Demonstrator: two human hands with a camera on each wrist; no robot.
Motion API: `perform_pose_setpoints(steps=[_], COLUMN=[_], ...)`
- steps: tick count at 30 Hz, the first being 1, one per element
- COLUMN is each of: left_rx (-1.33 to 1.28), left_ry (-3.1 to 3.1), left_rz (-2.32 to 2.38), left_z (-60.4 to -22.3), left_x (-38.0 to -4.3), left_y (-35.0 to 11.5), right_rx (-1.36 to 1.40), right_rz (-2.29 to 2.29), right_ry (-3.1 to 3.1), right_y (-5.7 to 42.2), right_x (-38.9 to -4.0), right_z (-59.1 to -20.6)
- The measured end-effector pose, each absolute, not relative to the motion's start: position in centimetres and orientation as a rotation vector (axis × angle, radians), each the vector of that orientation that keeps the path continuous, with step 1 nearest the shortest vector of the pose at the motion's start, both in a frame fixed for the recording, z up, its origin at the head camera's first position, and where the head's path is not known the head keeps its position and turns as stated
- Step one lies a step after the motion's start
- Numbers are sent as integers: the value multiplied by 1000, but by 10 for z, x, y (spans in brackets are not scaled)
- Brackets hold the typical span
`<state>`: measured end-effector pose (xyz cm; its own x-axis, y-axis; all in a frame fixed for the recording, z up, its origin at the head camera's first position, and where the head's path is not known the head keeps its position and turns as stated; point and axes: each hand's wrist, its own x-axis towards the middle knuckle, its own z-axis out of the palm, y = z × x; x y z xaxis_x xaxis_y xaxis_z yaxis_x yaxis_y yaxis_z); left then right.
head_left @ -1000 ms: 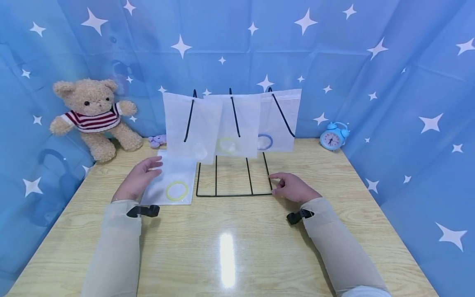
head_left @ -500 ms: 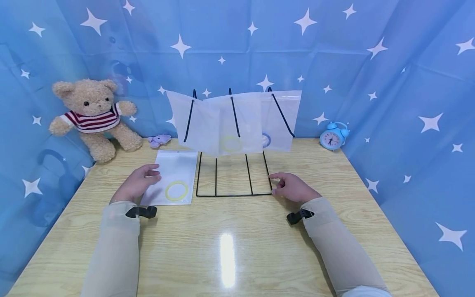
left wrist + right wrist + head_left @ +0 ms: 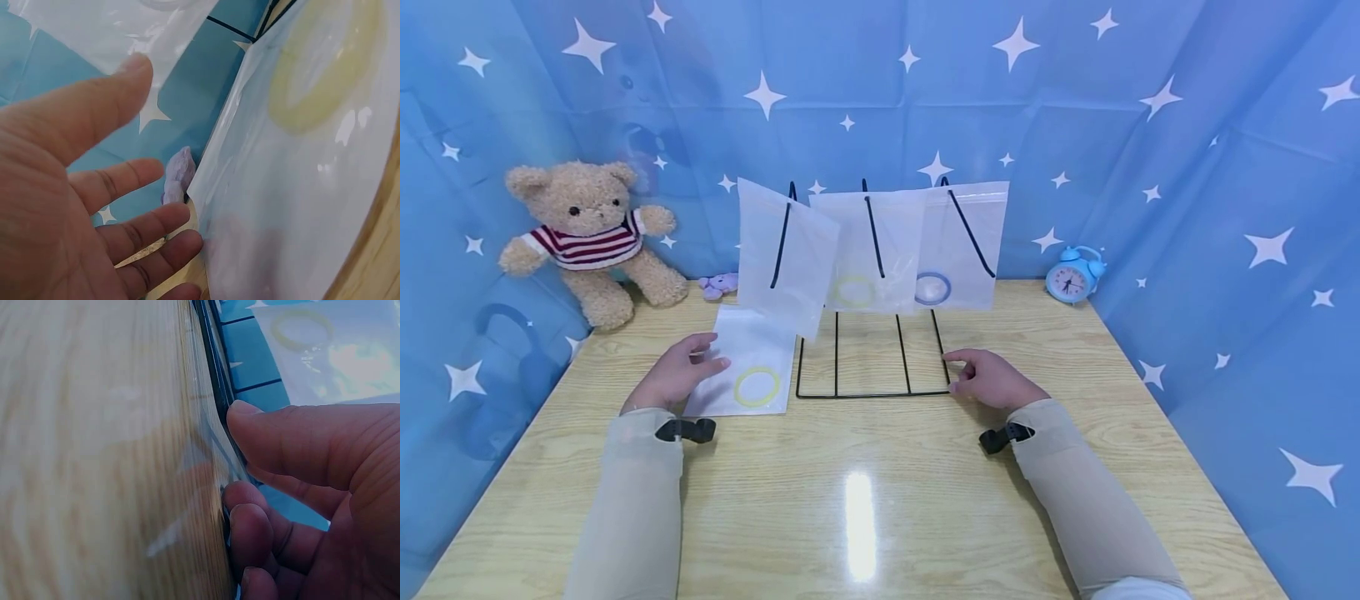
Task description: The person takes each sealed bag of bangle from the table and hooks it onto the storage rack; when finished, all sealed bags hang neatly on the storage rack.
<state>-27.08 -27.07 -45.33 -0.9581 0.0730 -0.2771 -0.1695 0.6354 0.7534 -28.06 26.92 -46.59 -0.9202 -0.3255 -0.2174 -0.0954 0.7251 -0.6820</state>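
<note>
Three white zip bags hang from the prongs of a black wire rack (image 3: 910, 358): the left bag (image 3: 782, 258) hangs turned, the middle bag (image 3: 850, 242) shows a faint yellow ring, and the right bag (image 3: 977, 242) a blue ring. A fourth bag (image 3: 767, 346) with a yellow ring lies flat on the table, left of the rack's base. Over this bag's left edge my left hand (image 3: 673, 371) is held with its fingers relaxed and nothing in them. My right hand (image 3: 992, 379) holds the rack's front right corner between thumb and fingers; the thumb lies against the bar in the right wrist view.
A teddy bear (image 3: 591, 221) in a striped jumper sits at the back left. Beside it lies a small purple plush toy (image 3: 718, 286). At the back right stands a blue alarm clock (image 3: 1071, 279). A starry blue curtain (image 3: 880, 75) surrounds the wooden table (image 3: 760, 500).
The hanging bags have swung, the left one most, twisting about its prong. My left hand has shifted slightly left. My right hand and the rack have stayed where they were.
</note>
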Motion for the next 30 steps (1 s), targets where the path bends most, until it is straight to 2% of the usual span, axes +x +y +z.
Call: perform_pose_setpoints(steps=[18, 30], left_rx=[-206, -162], left_ry=[2590, 2594], left_rz=[1128, 1156], left_z=[-455, -453], left_x=[-272, -270], left_y=[-268, -267], right_rx=[-316, -291], right_rz=[-1012, -1016], right_ry=[2600, 2595], right_y=[268, 268], right_x=[-278, -279], right_z=[-465, -465])
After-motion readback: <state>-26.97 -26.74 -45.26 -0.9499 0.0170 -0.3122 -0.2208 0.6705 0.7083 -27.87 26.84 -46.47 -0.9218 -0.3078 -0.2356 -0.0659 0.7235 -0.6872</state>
